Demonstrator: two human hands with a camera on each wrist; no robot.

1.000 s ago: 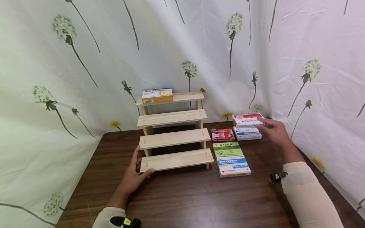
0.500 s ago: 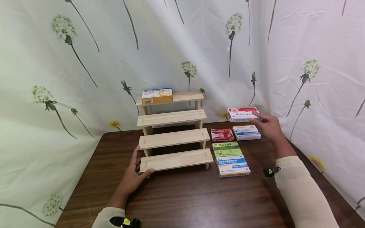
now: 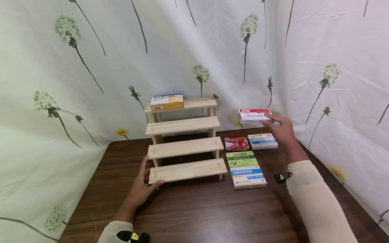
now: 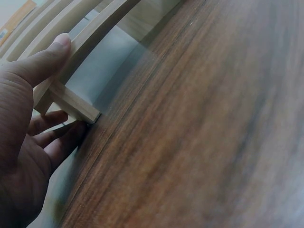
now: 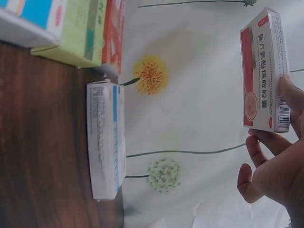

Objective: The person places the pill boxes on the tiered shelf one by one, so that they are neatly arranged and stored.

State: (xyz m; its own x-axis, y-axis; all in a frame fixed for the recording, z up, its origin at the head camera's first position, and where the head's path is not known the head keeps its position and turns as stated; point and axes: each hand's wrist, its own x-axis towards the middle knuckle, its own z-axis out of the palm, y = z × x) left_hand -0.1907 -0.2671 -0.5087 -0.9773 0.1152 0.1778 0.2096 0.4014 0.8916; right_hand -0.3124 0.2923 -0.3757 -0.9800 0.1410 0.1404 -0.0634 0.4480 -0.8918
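My right hand pinches a red-and-white medicine box at its right end, holding it in the air above the back of the table. The right wrist view shows the thumb and fingers on one end of that medicine box. Below it lies a white-and-blue medicine box. With my left hand I hold the lower left corner of a four-tier wooden display stand. In the left wrist view, the left thumb lies over the stand's bottom board and the fingers are around its end, beside the leg.
On the top tier's left end sits a yellow-and-white box. Right of the stand lie a red box, a green box and a blue-and-white box. A patterned cloth hangs behind the brown wooden table.
My right hand has lifted the red-and-white medicine box off the white-and-blue one and moved it up and left. The left hand and the stand stay where they were.
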